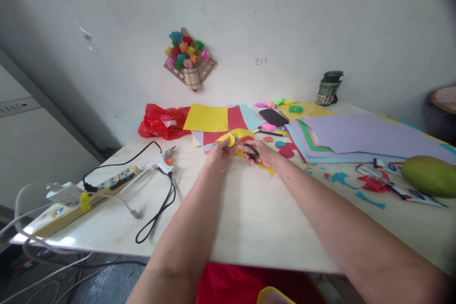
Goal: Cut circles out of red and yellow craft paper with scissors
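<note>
Near the middle of the white table, my left hand (220, 153) is closed on the left side of a piece of yellow paper (228, 139). My right hand (262, 152) grips the dark handles of a pair of scissors (251, 150). Their blades point up and to the left, over the yellow paper. A strip of the same yellow colour curves behind the blades, and more yellow paper hangs below my right hand. Behind both hands lie a yellow sheet (206, 118) and a red sheet (235, 118).
A glue gun (159, 165) and a power strip (103, 190) with cables lie left. Rightward are a phone (273, 117), stacked coloured sheets (363, 135), paper scraps (342, 179), tubes (416, 194) and a green fruit (429, 175). A bottle (328, 89) stands at the back.
</note>
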Available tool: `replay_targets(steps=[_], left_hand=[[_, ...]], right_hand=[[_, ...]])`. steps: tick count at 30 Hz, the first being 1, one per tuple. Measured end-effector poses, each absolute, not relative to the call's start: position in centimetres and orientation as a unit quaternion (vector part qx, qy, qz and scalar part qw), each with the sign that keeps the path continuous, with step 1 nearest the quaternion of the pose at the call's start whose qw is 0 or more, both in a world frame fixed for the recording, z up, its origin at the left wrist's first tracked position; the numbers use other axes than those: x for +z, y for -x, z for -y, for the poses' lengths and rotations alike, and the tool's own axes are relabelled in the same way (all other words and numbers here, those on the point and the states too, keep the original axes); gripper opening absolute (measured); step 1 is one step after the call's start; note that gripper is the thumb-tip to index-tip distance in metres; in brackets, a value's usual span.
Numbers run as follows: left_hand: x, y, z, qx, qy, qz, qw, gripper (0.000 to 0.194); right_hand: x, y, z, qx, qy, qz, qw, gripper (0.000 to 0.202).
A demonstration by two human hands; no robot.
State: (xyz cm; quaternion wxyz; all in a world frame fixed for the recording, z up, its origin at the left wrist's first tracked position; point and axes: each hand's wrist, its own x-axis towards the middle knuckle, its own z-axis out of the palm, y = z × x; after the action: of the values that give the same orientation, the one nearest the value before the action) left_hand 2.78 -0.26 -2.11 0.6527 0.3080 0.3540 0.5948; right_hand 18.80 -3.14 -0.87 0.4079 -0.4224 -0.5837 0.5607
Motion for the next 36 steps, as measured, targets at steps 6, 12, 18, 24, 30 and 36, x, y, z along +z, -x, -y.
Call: replay_targets(steps=[6, 12, 18, 24, 30, 36], left_hand=[[-2.2, -2.8, 0.2, 0.595, -0.300, -0.351, 0.658, 0.005], [-2.4, -2.8, 0.0, 0.602, -0.294, -0.353, 0.654, 0.006], [-2.4, -2.8, 0.1, 0.601, -0.296, -0.349, 0.655, 0.005], [-2.3, -2.9, 0.2, 0.607, -0.285, -0.337, 0.660, 0.005], [-2.2, -2.9, 0.3, 0.607, -0.280, -0.341, 0.661, 0.004], [-2.0, -2.9, 0.3, 0.608, -0.275, -0.349, 0.658, 0.004]], right_hand=[[-0.9, -18.7, 3.1, 0.559, 0.419, 0.583, 0.416, 0.033], [-1.8, -18.8, 2.4, 0.558, 0.409, 0.584, 0.426, 0.036], [-2.4, -18.8, 1.9, 0.556, 0.410, 0.582, 0.430, 0.034], [-2.3, -18.8, 2.0, 0.553, 0.411, 0.582, 0.431, 0.031], [-2.3, -18.7, 2.1, 0.554, 0.412, 0.580, 0.431, 0.030], [-1.9, -18.6, 2.4, 0.562, 0.408, 0.574, 0.433, 0.031]])
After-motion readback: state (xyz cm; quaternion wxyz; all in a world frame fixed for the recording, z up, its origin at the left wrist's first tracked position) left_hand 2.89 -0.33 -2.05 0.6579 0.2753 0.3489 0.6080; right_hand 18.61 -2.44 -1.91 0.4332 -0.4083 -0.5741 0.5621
